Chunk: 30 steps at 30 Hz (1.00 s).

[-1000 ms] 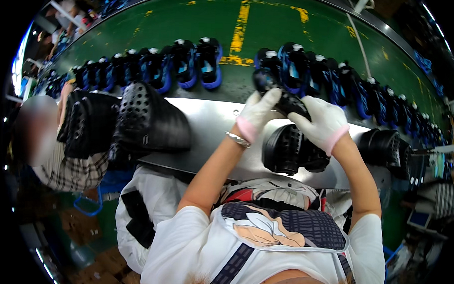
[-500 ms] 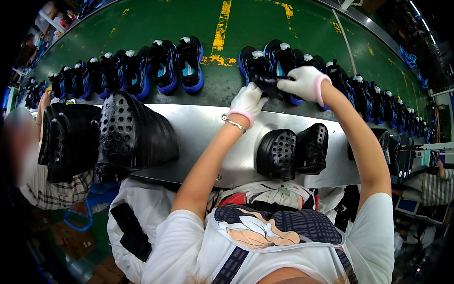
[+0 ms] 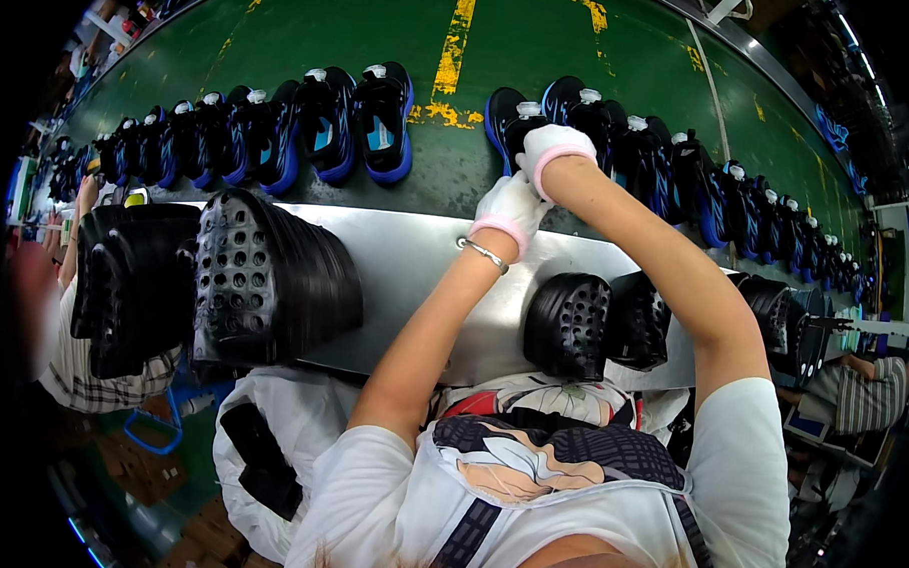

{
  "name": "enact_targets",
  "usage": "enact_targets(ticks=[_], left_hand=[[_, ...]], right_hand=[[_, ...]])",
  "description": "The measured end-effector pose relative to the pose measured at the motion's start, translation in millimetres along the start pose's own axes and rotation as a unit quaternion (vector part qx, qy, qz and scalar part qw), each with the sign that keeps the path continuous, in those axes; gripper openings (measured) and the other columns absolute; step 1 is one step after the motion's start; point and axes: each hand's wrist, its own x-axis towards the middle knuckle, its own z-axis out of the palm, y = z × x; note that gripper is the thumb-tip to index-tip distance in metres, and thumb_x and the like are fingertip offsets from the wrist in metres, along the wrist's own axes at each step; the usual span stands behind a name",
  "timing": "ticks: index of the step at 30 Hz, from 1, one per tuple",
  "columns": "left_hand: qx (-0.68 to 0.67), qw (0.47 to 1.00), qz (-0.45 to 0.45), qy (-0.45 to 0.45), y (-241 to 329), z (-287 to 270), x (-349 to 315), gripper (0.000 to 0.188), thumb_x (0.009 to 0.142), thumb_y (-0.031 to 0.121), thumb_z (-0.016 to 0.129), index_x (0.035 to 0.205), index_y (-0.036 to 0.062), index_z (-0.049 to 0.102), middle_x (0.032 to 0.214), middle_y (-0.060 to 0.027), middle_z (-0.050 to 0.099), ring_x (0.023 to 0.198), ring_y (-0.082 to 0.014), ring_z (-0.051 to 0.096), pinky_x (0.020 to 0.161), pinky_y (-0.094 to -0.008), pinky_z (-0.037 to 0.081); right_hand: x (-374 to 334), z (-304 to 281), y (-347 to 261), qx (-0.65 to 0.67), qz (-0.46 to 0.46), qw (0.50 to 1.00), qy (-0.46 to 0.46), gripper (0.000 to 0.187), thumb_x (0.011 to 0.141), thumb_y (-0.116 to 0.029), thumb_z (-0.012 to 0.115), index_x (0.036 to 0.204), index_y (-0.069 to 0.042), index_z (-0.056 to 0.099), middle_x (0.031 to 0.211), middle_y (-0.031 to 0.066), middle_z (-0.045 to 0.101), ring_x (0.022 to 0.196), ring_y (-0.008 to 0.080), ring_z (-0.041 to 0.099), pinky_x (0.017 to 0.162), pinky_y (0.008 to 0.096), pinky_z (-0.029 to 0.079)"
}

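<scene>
My left hand (image 3: 508,205), in a white glove with a pink cuff, closes at the heel end of a black shoe (image 3: 508,136) with a blue sole. Against it, my right hand (image 3: 559,147), gloved alike, is curled in over that same heel. Its fingers are mostly hidden, and whatever they grip cannot be made out. A second black-and-blue shoe (image 3: 567,94) stands just beyond the right hand. White pieces show on top of both shoes. The hands cover the rear of the nearer shoe.
Rows of similar shoes (image 3: 384,131) stand left and right on the green belt (image 3: 543,37). Black ridged forms with holed faces, one large (image 3: 239,282) and one smaller (image 3: 573,323), line the metal ledge (image 3: 414,283). A co-worker's checked clothing (image 3: 121,368) shows at left.
My right hand has moved left and nearer, meeting the left hand. The dark piece seen between them is now covered. My left hand has shifted slightly right and nearer.
</scene>
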Motion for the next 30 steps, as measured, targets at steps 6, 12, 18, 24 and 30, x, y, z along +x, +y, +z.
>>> enact_targets(ticks=[6, 12, 18, 24, 30], left_hand=[[0.041, 0.993, 0.058, -0.093, -16, -3, 20, 0.032, 0.084, 0.035, 0.063, 0.101, 0.0080, 0.069, 0.102, -0.0176, 0.067, 0.094, -0.0371, 0.062, 0.082, -0.0429, 0.051], [0.111, 0.983, 0.083, -0.116, -35, 8, 34, 0.043, 0.083, 0.045, 0.061, 0.106, 0.0098, 0.068, 0.104, -0.0166, 0.068, 0.096, -0.0369, 0.063, 0.085, -0.0419, 0.051], [0.127, 0.984, 0.045, -0.116, -24, 9, 32, 0.034, 0.083, 0.038, 0.062, 0.100, 0.0096, 0.070, 0.104, -0.0167, 0.067, 0.097, -0.0359, 0.063, 0.085, -0.0415, 0.052], [0.060, 0.989, -0.052, -0.125, -4, -16, 15, 0.033, 0.080, 0.029, 0.069, 0.102, 0.0044, 0.069, 0.105, -0.0195, 0.066, 0.098, -0.0362, 0.063, 0.085, -0.0416, 0.051], [0.057, 0.989, -0.072, -0.118, -11, -10, 20, 0.035, 0.081, 0.032, 0.069, 0.103, 0.0045, 0.068, 0.106, -0.0197, 0.066, 0.099, -0.0368, 0.062, 0.086, -0.0416, 0.051]], right_hand=[[15, -5, -9, 0.028, 0.015, 0.999, -0.023, 0.031, 0.080, -0.010, 0.065, 0.111, -0.005, 0.066, 0.113, 0.0170, 0.066, 0.103, 0.0295, 0.065, 0.085, 0.0369, 0.054], [40, 12, -14, 0.005, -0.020, 0.999, -0.027, 0.029, 0.080, -0.009, 0.062, 0.109, -0.006, 0.068, 0.117, 0.0158, 0.064, 0.105, 0.0297, 0.064, 0.089, 0.0381, 0.053], [21, -1, -11, 0.001, -0.021, 1.000, 0.015, 0.027, 0.087, -0.027, 0.057, 0.104, -0.009, 0.070, 0.106, 0.0165, 0.067, 0.100, 0.0327, 0.064, 0.085, 0.0428, 0.052], [10, -5, -15, -0.117, -0.050, 0.991, 0.030, 0.022, 0.082, -0.010, 0.060, 0.101, -0.008, 0.071, 0.104, 0.0140, 0.069, 0.099, 0.0285, 0.067, 0.080, 0.0377, 0.055], [26, 10, -13, -0.102, -0.059, 0.992, 0.055, 0.022, 0.088, -0.020, 0.055, 0.097, -0.008, 0.072, 0.100, 0.0158, 0.069, 0.095, 0.0308, 0.067, 0.080, 0.0404, 0.054]])
